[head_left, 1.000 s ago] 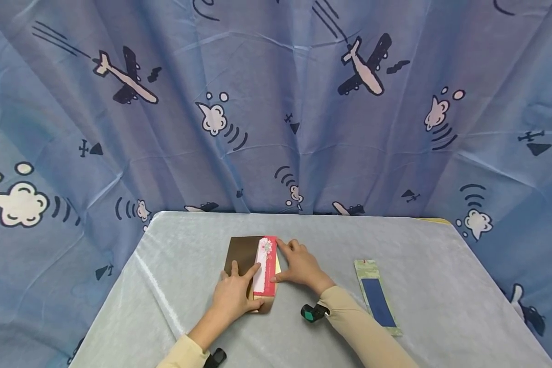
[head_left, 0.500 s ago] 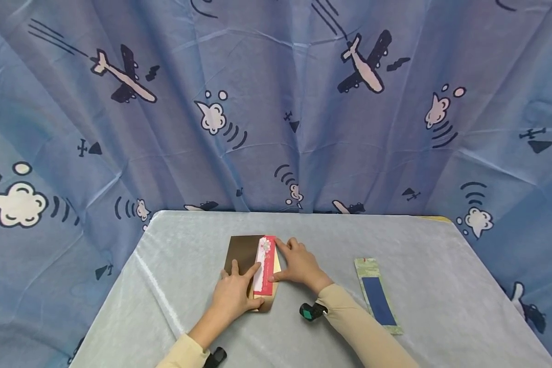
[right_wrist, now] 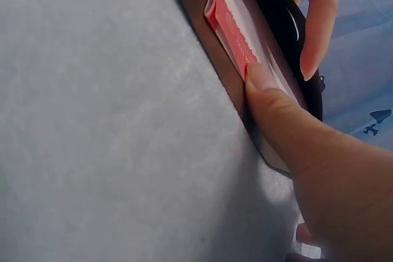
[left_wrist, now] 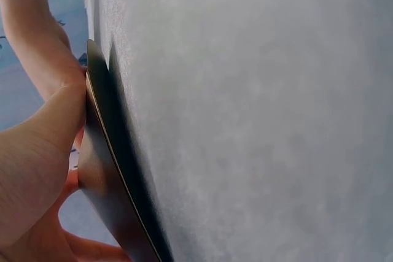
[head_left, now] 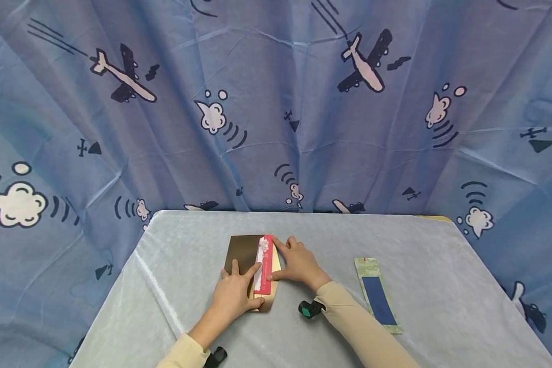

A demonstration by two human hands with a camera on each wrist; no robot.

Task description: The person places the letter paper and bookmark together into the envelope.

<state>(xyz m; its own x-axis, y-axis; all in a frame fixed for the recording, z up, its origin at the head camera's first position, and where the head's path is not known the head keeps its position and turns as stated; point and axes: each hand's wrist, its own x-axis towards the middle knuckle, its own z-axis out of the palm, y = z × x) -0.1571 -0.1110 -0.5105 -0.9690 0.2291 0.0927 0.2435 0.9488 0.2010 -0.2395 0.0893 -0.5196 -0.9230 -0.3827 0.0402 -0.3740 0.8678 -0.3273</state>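
A dark brown gift-box-like folder (head_left: 245, 249) lies at mid-table in the head view. Between its raised brown cover and the lighter lining sits a red-and-white packet (head_left: 266, 266), its right strip showing. My left hand (head_left: 230, 294) rests spread on the folder, index finger at the cover's edge and thumb near the bottom edge. My right hand (head_left: 301, 263) lies at the packet's right side, index finger by its far corner. In the right wrist view, my right thumb (right_wrist: 267, 90) presses the packet's edge. The packet's left part is hidden under the cover.
A long green packet with a dark blue panel (head_left: 379, 301) lies to the right of my right arm. The table (head_left: 165, 240) has a pale grey cloth. Behind it hangs a blue curtain (head_left: 267, 128) printed with airplanes.
The red-and-white packet has slid slightly left under the brown cover, and my right hand has moved left with it. My left hand has stayed in place.
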